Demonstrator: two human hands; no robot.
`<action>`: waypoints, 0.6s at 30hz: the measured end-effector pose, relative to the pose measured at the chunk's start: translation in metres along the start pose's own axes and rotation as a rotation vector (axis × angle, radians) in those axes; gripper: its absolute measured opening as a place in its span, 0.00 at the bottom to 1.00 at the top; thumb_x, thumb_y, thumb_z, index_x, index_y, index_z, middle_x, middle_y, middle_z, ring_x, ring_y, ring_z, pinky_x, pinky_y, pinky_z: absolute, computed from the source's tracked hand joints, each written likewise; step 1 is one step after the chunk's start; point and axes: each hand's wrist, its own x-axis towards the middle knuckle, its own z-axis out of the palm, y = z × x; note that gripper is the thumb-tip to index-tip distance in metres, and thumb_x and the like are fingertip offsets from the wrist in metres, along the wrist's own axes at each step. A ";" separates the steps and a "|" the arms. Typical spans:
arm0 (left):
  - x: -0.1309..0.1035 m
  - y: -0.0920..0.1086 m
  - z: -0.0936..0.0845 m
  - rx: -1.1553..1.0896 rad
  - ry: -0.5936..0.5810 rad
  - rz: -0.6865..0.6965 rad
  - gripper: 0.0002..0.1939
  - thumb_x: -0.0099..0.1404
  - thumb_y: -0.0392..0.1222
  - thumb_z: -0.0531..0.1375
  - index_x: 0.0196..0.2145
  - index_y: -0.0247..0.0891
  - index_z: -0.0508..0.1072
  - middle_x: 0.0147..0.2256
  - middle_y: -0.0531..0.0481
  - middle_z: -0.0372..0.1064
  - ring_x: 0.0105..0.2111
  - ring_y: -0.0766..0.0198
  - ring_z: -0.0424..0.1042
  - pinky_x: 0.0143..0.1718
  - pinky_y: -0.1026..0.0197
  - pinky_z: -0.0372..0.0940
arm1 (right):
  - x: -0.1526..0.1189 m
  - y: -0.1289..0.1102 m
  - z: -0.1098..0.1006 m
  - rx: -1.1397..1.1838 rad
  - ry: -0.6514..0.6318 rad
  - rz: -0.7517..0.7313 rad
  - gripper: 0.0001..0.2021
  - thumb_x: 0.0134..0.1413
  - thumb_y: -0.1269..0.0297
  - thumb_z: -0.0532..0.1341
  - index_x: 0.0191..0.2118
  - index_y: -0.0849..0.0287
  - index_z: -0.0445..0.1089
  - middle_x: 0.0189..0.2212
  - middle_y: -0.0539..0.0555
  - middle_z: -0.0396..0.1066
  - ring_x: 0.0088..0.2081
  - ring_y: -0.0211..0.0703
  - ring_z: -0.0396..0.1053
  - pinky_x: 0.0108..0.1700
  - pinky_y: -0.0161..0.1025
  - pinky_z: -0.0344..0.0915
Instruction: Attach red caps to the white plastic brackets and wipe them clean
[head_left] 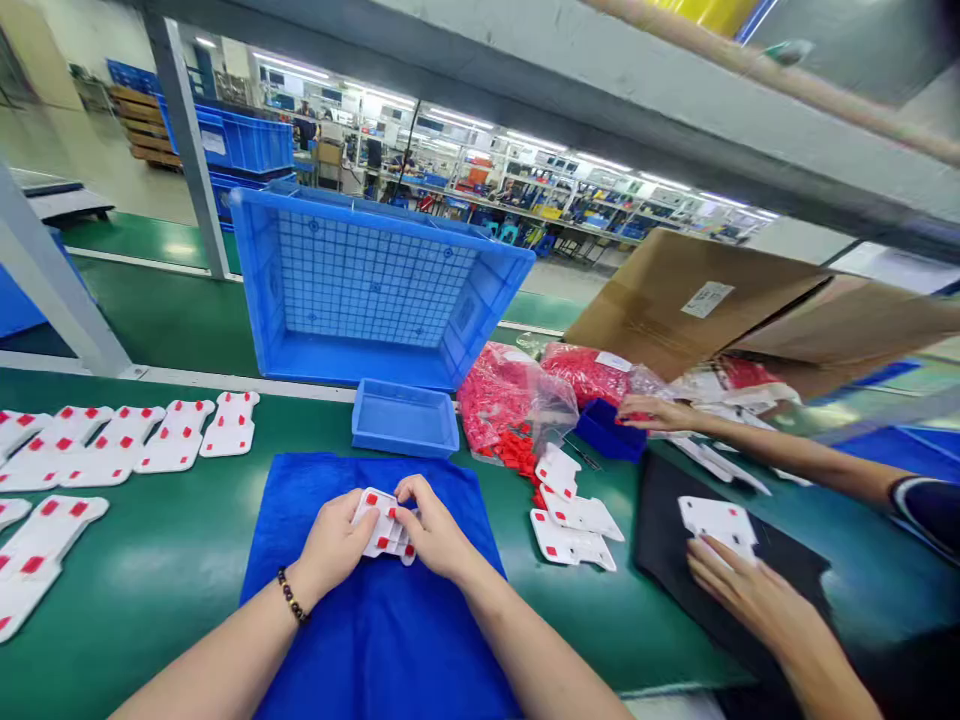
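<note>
Over a blue cloth [315, 640], my left hand [334, 535] grips a white plastic part [384, 500] by its left side, thumb on top. Red pieces sit in several of its openings. My right hand [435, 530] is closed at the part's right edge, with a small red piece [393, 512] at the thumb tip. How far that piece is seated cannot be made out. To the right lie overlapping white parts [574, 545] with fewer red pieces, beside a pile of loose red pieces [517, 450].
White parts with red pieces [176, 435] line the green table's left. Behind the cloth are a small blue tray [405, 418] and a tilted blue crate [375, 290]. Right, a co-worker's hand [742, 585] touches a white part; the other [656, 412] reaches a dark blue bin [607, 432].
</note>
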 end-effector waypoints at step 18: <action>-0.002 -0.012 0.006 0.499 -0.101 0.474 0.19 0.58 0.27 0.48 0.39 0.43 0.73 0.47 0.45 0.64 0.52 0.57 0.59 0.51 0.52 0.59 | -0.003 0.000 -0.061 -0.137 0.183 -0.163 0.04 0.52 0.66 0.56 0.31 0.57 0.68 0.35 0.54 0.66 0.40 0.42 0.64 0.45 0.41 0.60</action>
